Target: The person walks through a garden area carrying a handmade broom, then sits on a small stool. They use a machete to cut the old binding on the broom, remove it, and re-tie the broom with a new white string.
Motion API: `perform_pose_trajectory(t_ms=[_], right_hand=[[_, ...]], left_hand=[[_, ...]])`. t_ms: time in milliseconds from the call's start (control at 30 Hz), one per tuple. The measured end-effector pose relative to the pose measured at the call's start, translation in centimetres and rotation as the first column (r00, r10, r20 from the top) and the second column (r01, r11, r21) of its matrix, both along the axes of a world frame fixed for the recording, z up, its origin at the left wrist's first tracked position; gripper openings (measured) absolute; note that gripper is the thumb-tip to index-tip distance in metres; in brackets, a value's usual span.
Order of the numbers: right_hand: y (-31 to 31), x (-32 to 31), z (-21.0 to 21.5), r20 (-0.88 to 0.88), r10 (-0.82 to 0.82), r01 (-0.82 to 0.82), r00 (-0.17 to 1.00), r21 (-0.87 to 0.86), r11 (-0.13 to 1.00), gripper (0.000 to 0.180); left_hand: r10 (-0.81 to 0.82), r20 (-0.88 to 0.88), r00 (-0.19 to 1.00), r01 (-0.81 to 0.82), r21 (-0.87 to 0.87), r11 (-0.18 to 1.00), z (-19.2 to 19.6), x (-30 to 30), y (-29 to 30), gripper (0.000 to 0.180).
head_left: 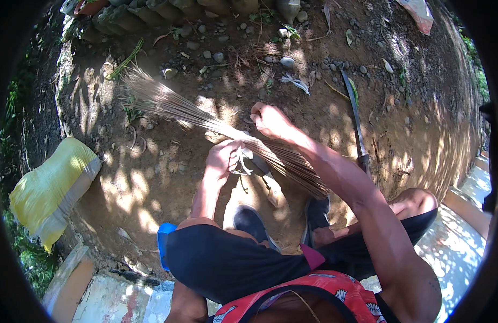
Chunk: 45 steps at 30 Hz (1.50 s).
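Observation:
A stick broom [184,110] lies slantwise before me, its thin, fanned end at the upper left and its thicker butt end near my right shoe. My left hand [223,157] is closed round its middle, where a whitish strip [242,161] is wrapped and its loose ends hang down. My right hand [270,121] is just beyond the broom, its fingers curled together. Anything inside those fingers is too small or hidden to make out. Under the broom, between my legs, dark and pale shapes are partly covered.
A machete [352,107] lies on the soil to the right, handle toward me. At the left stands a yellow sack [55,183]. Several bottles [168,11] edge the far side. Stones [287,62] and a white shred [296,83] dot the ground. Something blue [165,245] is beside my left knee.

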State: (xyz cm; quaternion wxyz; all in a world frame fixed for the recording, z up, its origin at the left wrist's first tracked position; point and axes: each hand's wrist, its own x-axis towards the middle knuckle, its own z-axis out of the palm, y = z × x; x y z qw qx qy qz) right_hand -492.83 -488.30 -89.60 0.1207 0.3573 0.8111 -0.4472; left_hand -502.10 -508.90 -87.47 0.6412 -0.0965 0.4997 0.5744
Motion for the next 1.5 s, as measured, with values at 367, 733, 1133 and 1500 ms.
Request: perform_pose_trajectory(t_ms=[367,733,1133,1500], right_hand=[[-8.9,3.7,3.1,0.066,0.025,-0.022,0.997,-0.047,0.999,0.033],[-5.4,4.2,2.5,-0.057,0.038,-0.040,0.998,-0.029,0.999,0.028],[-5.3,3.7,3.7,-0.388,0.338,-0.319,0.858,0.113,0.941,0.017],[-3.8,0.8,-1.5,-0.102,-0.013,-0.008,0.995,-0.202,0.979,0.025]], left_hand=[[-0.026,0.054,0.998,0.031,-0.105,0.994,-5.7,0.4,-0.9,0.017],[-0.423,-0.447,0.788,0.406,-0.138,0.903,-6.5,-0.3,-3.9,0.014],[-0.211,-0.693,0.689,0.267,-0.028,0.963,-5.4,1.9,-1.7,0.025],[-0.202,-0.974,0.104,0.169,-0.183,0.968,-4.2,2.4,-0.5,0.023]])
